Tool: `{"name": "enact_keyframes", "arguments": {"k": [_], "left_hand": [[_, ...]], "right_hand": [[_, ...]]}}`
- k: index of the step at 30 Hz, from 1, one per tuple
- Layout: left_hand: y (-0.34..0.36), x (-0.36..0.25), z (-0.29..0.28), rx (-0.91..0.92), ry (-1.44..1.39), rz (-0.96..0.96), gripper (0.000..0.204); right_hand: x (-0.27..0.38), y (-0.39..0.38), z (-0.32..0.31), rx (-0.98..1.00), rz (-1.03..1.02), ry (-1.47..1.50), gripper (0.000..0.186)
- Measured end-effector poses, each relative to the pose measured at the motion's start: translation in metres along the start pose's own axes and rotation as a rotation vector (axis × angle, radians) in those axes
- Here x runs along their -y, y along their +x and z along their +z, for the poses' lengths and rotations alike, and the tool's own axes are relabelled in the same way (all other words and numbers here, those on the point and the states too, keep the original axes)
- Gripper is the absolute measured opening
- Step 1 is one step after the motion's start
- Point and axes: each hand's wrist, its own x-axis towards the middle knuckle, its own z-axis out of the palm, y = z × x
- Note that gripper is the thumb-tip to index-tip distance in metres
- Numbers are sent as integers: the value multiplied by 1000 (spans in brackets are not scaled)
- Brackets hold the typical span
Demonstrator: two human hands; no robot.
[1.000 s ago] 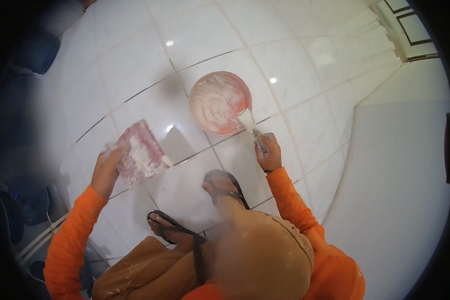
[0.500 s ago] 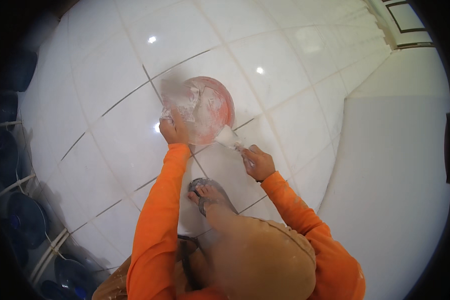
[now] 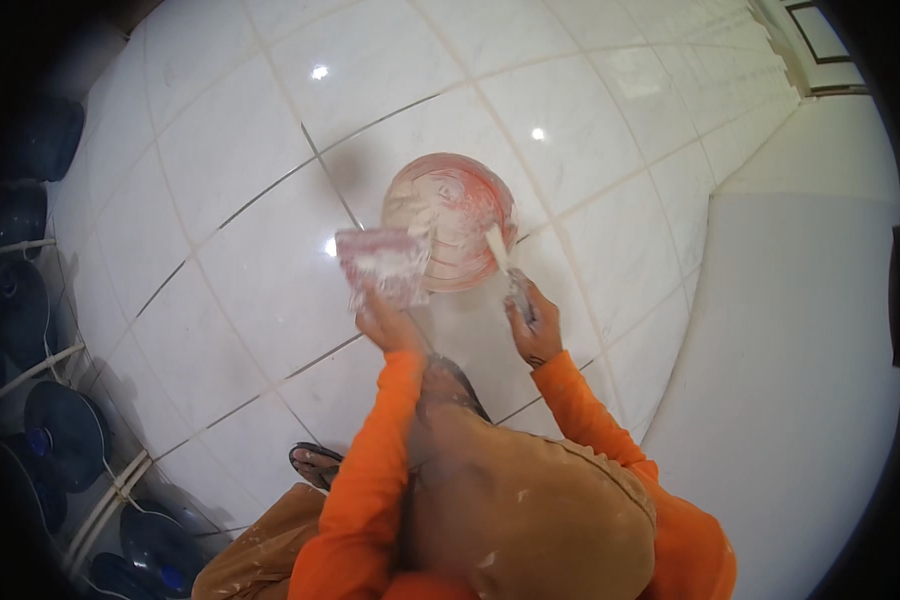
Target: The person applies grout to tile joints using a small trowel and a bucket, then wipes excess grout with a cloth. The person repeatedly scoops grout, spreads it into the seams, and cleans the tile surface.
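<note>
The right hand is closed around the handle of a scraper, fingers curled and thumb along it, the blade pointing away from the person. The left hand grips a flat, reddish board by its near edge; part of that grip is hidden and soft with blur, so I cannot tell how each finger sits.

Just ahead of both hands is a round red bowl on the floor. The scraper's blade overlaps its right side, and the board overlaps its near left side; whether either touches the bowl is unclear.

Pale paste lies thickest at the bowl's left, while the right shows streaked red where the coat is thin. So some looks scraped aside, and a good share is left to use. The board carries a white smear over its middle, with reddish surface showing toward its far edge, so it seems only partly loaded.

Farther out, white tiles spread around, with some joints dark and others pale. Dark sandals are on the feet. Large blue bottles lie along the left, and a pale wall stands right.
</note>
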Motion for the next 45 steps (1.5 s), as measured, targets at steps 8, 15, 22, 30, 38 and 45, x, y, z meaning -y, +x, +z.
{"name": "enact_keyframes", "arguments": {"k": [8,15,22,30,38,45], "left_hand": [[64,-30,13,-132,-307,-3,72],[110,-18,80,153,229,-82,83],[119,6,89,336,229,-6,57],[168,46,87,468,506,13,58],[128,-6,96,290,322,-148,73],[124,-24,88,401,332,-93,71]], "right_hand": [[67,90,17,400,44,-576,40],[84,146,33,527,-99,-666,47],[76,160,40,714,-132,-708,47],[92,128,46,799,-221,-907,19],[98,120,17,914,-193,-945,34],[99,145,17,688,57,-883,34]]}}
